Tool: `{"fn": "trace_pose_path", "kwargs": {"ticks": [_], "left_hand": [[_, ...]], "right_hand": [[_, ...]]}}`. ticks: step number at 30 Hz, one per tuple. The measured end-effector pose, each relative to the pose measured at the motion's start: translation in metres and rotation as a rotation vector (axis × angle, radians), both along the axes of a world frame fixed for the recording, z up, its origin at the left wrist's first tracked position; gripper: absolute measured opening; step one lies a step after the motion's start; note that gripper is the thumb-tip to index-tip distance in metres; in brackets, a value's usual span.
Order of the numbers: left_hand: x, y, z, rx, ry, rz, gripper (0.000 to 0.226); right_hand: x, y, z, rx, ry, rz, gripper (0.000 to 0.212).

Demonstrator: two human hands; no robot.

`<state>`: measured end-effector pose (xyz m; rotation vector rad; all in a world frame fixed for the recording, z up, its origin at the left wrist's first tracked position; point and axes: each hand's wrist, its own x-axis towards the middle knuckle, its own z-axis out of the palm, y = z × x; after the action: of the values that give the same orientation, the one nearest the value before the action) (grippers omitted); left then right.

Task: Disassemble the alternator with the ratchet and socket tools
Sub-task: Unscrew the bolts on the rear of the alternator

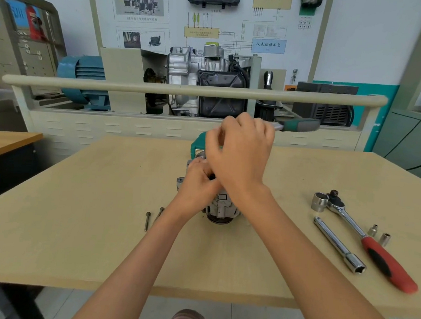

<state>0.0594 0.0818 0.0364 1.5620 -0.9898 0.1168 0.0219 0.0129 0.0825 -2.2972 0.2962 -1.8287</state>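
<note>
A silver alternator (pixel 221 208) stands on the wooden table (pixel 96 225), pulley end toward me. My left hand (pixel 198 181) grips its upper left side. My right hand (pixel 241 149) is curled around the head end of a ratchet above the alternator; the ratchet's green-and-grey handle (pixel 300 125) sticks out to the right. The socket end is hidden under my hands. Two long bolts (pixel 148 220) lie on the table left of the alternator.
To the right lie a red-handled ratchet (pixel 374 250) with a large socket (pixel 319 201), an extension bar (pixel 338 245) and two small sockets (pixel 379 234). A teal object (pixel 197 144) sits behind the alternator. A training stand with a rail (pixel 185 89) runs along the far edge.
</note>
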Motion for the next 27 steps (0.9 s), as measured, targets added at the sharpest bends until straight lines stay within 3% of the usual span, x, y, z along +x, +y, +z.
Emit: {"fn": "trace_pose_path", "kwargs": {"ticks": [1,3,6,8,11,13,14,17,19,21,24,27], "left_hand": [[-0.001,-0.001,-0.001,-0.007,0.011,0.005,0.026],[-0.004,-0.001,0.001,-0.001,0.000,0.011,0.029],[-0.006,0.003,0.007,0.051,-0.053,-0.002,0.038],[-0.005,0.004,0.007,0.087,-0.100,-0.020,0.024],[-0.003,0.004,0.003,0.079,-0.121,-0.005,0.024],[-0.003,0.004,0.003,0.048,-0.104,-0.013,0.028],[-0.002,0.004,0.004,0.034,-0.088,-0.019,0.039],[0.003,0.001,0.002,0.009,-0.014,-0.002,0.053],[0.005,0.000,-0.001,0.006,0.019,0.013,0.050],[0.005,0.001,-0.001,0.010,0.003,-0.008,0.047],[0.002,0.004,0.003,0.057,-0.070,-0.088,0.029],[0.002,0.005,0.004,0.058,-0.097,-0.103,0.037]], "right_hand": [[0.000,0.003,0.000,-0.018,0.005,-0.063,0.023],[0.000,0.003,0.003,0.026,0.027,0.007,0.028],[-0.004,-0.006,0.014,0.272,0.022,0.478,0.041],[-0.008,-0.009,0.021,0.494,0.068,0.819,0.040],[-0.009,-0.010,0.024,0.662,0.079,1.068,0.038],[-0.009,-0.007,0.020,0.590,0.042,0.976,0.037],[-0.008,-0.006,0.015,0.451,0.021,0.817,0.036],[-0.003,-0.002,0.003,0.017,0.061,0.075,0.023],[-0.004,0.004,0.000,-0.040,0.083,-0.071,0.021],[-0.004,0.002,0.005,0.047,0.055,0.109,0.024],[-0.008,-0.009,0.018,0.390,0.083,0.748,0.035],[-0.009,-0.015,0.024,0.632,0.101,1.133,0.044]]}}
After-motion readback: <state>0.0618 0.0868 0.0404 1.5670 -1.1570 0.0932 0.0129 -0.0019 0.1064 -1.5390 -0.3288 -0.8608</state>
